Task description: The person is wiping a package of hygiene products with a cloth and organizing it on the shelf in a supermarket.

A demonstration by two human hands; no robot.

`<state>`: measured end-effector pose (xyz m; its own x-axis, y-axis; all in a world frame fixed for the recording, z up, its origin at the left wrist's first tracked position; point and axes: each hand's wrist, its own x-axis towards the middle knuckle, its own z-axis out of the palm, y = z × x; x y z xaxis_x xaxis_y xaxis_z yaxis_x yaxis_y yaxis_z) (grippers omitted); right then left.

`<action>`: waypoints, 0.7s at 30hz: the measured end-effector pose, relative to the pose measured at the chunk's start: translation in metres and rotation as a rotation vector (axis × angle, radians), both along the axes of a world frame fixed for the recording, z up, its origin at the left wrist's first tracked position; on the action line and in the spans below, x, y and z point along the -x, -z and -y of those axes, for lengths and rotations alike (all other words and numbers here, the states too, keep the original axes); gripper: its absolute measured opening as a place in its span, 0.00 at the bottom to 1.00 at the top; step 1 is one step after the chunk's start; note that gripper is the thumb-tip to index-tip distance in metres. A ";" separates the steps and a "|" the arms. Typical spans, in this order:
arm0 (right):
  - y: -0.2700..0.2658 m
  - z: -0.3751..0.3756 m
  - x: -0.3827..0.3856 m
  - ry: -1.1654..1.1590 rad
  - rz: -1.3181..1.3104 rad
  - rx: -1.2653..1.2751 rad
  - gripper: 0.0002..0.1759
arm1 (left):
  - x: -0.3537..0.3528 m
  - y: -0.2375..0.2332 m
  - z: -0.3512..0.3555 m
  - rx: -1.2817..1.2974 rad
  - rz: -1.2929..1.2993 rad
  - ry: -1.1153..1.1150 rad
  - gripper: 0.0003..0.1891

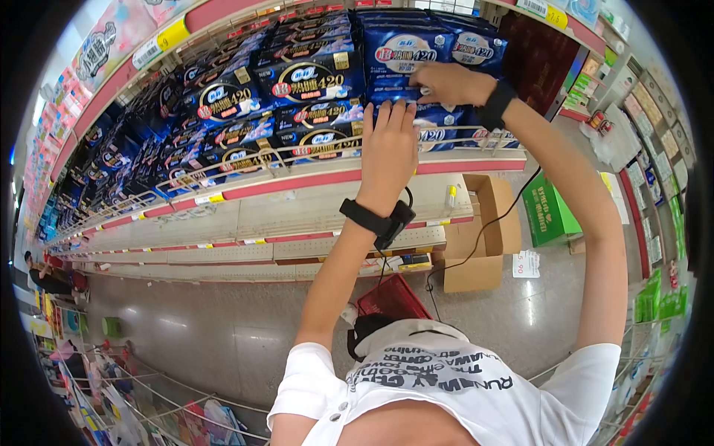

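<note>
My left hand [390, 149] rests against the front of the shelf stock, fingers stretched out and lying flat on blue packs. Just above and to the right, my right hand [455, 83] has its fingers bent and pressed onto a blue pack of sanitary pads [405, 52] marked 420; the fingertips are partly hidden. Another blue pack [474, 49] stands beside it. Left of my hands are stacked black packs of sanitary pads [306, 80], also marked 420. A wire rail [312, 152] runs along the shelf front, below my left fingers. Both wrists wear black bands.
Below are bare-looking lower shelves [335, 212] and an open cardboard box [476, 253]. A green box [549, 212] stands to its right. On the floor is a red basket [394, 297]. A black cable [476, 249] hangs across the cardboard box. Wire racks line the aisle behind me.
</note>
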<state>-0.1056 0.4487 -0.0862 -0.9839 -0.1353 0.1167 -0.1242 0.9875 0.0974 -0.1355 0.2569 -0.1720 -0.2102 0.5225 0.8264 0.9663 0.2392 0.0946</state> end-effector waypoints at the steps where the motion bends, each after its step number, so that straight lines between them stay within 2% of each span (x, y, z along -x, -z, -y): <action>1: -0.002 0.004 0.002 0.034 -0.031 -0.048 0.16 | 0.001 0.001 0.000 0.000 0.007 -0.006 0.15; 4: 0.002 0.019 -0.004 0.074 -0.068 -0.146 0.13 | 0.000 0.000 0.000 0.019 -0.002 -0.005 0.15; 6: 0.002 0.025 -0.009 0.143 -0.187 -0.157 0.18 | -0.001 0.001 0.001 0.022 -0.008 -0.012 0.15; 7: 0.006 0.022 -0.015 0.027 -0.432 -0.228 0.16 | 0.000 0.000 0.001 0.030 -0.013 -0.014 0.15; 8: 0.004 0.019 -0.015 0.002 -0.478 -0.250 0.16 | 0.002 -0.002 0.001 0.031 -0.004 -0.012 0.15; 13: -0.029 0.049 -0.045 0.047 -0.636 -0.328 0.17 | 0.000 -0.001 0.002 0.038 -0.014 -0.017 0.17; 16: -0.046 0.073 -0.081 0.133 -0.862 -0.300 0.19 | -0.001 0.000 -0.001 0.013 0.017 -0.021 0.18; 19: -0.051 0.079 -0.106 0.143 -0.912 -0.311 0.20 | -0.003 -0.002 0.003 -0.010 0.018 -0.033 0.17; 21: -0.053 0.079 -0.116 0.142 -0.886 -0.327 0.19 | -0.010 -0.010 0.014 -0.132 0.133 0.139 0.14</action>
